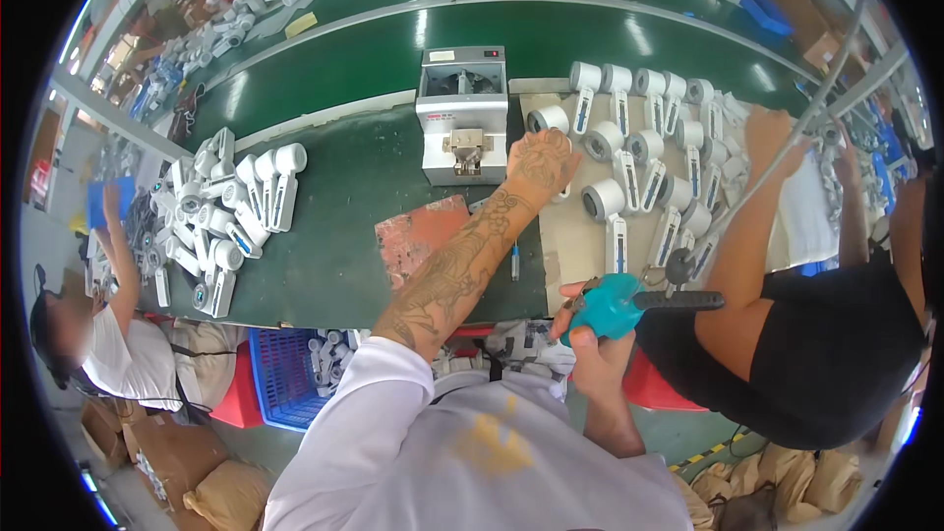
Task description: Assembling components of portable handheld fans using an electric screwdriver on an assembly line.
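My left hand (544,159) reaches over the bench with its fingers closed around the handle of a white barrel-headed handheld device (547,119); most of that handle is hidden. Near my body, my right hand (598,359) grips a teal power screwdriver (607,306), whose dark ridged end points right. Just left of my left hand stands a grey screw feeder (462,128) with an open top tray. Several more white devices (602,199) stand or lie in rows on a cardboard sheet (560,256) to the right.
Many similar devices (221,221) are heaped on the bench's left side. A worn red plate (418,236) and a small blue screwdriver (514,263) lie mid-bench. Beneath is a blue basket (285,383). Co-workers sit left and right; the right one's arm (742,202) reaches across the bench close by.
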Action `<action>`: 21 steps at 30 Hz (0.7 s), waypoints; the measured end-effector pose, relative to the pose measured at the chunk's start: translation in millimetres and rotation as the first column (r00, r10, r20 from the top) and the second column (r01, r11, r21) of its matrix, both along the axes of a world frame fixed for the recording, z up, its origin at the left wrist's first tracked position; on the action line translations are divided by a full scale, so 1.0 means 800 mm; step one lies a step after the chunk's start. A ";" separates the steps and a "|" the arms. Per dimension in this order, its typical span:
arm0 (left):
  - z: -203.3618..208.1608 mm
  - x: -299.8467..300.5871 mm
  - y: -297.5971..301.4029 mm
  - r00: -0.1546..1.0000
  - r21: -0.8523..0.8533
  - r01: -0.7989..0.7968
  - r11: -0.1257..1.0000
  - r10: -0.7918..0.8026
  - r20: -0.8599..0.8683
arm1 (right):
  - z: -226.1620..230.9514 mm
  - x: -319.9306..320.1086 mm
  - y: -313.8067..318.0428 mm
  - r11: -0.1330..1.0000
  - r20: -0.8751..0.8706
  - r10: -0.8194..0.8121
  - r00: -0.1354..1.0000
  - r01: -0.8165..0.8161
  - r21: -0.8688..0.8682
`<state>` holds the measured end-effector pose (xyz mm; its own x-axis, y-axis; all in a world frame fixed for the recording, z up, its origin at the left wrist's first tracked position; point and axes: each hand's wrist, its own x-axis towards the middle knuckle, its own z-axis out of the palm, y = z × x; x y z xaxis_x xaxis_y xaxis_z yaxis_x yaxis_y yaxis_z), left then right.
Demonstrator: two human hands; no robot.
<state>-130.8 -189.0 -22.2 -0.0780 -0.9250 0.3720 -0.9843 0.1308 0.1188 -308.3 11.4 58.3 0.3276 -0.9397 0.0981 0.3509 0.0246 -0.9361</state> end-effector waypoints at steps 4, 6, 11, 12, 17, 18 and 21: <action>-0.013 0.001 0.004 0.999 -0.186 -0.002 0.983 -0.007 -0.046 | -0.009 -0.006 -0.005 1.000 -0.043 -0.003 0.999 0.002 -0.006; 0.052 0.009 0.061 0.970 -0.275 0.136 0.952 -0.184 -0.160 | -0.007 -0.004 -0.007 0.998 -0.061 -0.051 0.997 0.049 -0.033; 0.094 0.066 0.179 0.945 -0.130 0.222 0.966 -0.246 -0.217 | -0.006 0.012 -0.024 0.991 -0.125 -0.091 0.988 0.078 -0.106; 0.086 0.077 0.196 0.943 -0.073 0.203 0.976 -0.215 -0.254 | -0.006 0.013 -0.029 0.992 -0.165 -0.066 0.984 0.047 -0.114; 0.053 0.125 0.234 0.892 -0.061 0.191 0.980 -0.200 -0.405 | -0.007 0.072 -0.055 0.992 -0.051 -0.075 0.996 0.070 -0.102; 0.050 0.130 0.234 0.862 -0.039 0.211 0.977 -0.205 -0.464 | -0.006 0.085 -0.064 0.995 0.068 -0.069 0.995 0.074 -0.069; 0.048 0.154 0.225 0.814 -0.005 0.223 0.975 -0.189 -0.550 | 0.010 0.130 -0.103 0.991 0.242 -0.076 0.967 0.100 -0.090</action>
<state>-7.7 -9.3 16.2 -0.0699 -0.9309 0.3585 -0.7077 0.2995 0.6398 -204.1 -71.0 66.4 0.2000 -0.9451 0.2585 0.5603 -0.1061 -0.8215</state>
